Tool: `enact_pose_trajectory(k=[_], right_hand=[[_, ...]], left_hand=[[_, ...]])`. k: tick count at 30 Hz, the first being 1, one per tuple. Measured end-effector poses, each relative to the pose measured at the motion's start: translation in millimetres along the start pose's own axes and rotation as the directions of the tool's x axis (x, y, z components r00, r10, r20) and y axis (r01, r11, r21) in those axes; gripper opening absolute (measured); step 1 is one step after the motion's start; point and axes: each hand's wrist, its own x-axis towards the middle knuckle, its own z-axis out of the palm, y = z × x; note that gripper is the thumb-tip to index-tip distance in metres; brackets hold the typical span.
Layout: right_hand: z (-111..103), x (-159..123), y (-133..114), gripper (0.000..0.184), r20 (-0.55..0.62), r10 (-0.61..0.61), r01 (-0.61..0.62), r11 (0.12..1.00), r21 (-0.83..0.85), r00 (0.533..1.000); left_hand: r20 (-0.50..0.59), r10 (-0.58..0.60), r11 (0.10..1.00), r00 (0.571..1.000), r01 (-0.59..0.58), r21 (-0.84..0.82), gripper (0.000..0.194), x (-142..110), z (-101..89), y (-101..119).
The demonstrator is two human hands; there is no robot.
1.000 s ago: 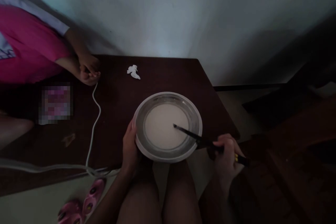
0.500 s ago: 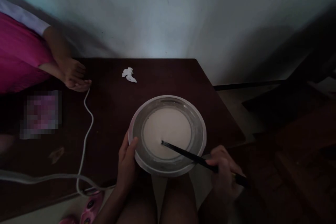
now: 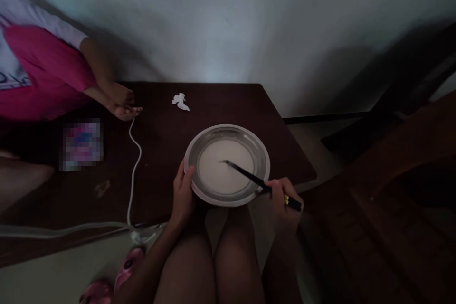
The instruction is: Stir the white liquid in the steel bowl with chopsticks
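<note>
A round metal basin (image 3: 192, 153) holds a pale, milky liquid (image 3: 217, 178) and sits at the table's near edge, partly over my knees. My left hand (image 3: 184, 194) grips its left rim, thumb on top and fingers underneath. In my closed right hand (image 3: 285, 202) are black chopsticks (image 3: 245, 174) with yellow bands near the thick end. They slant across the basin's right rim, and their tips dip into the liquid near its middle. Whether one or two sticks are held is hard to make out in the dim light.
A dark table (image 3: 228, 107) stands against a pale wall. On it lie a crumpled white tissue (image 3: 181, 101), a white cord (image 3: 134, 171) and a blurred colourful packet (image 3: 83, 145). Another person's hands (image 3: 123, 102) rest at left. Pink footwear (image 3: 128, 266) is on the floor; dark wooden furniture (image 3: 392, 209) stands right.
The chopstick tips have shifted through the liquid, away from me toward the basin's middle. My left hand keeps its hold on the rim. The whole view has tilted slightly, showing more at left.
</note>
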Motion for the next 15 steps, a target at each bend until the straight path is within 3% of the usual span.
enact_pose_trajectory(k=[4,9,13,15], right_hand=[[-8,3,2,0.042,-0.049,0.025,-0.025,1.0,-0.005,0.998],[-7,7,19,0.032,0.134,-0.022,0.021,1.0,0.014,0.991],[-16,8,30,0.038,-0.031,0.016,-0.014,0.999,0.035,0.999],[-22,8,29,0.041,-0.035,0.037,-0.034,0.997,0.067,0.999]], left_hand=[[-0.013,0.019,1.0,1.0,-0.019,-0.012,0.053,-2,3.0,-1],[-0.031,0.068,0.998,0.997,-0.068,-0.005,0.047,-3,5.9,-4],[-0.029,0.078,0.996,0.996,-0.08,-0.038,0.049,-2,7.0,-8],[-0.036,0.082,0.995,0.996,-0.084,-0.057,0.051,-1,7.3,-10]])
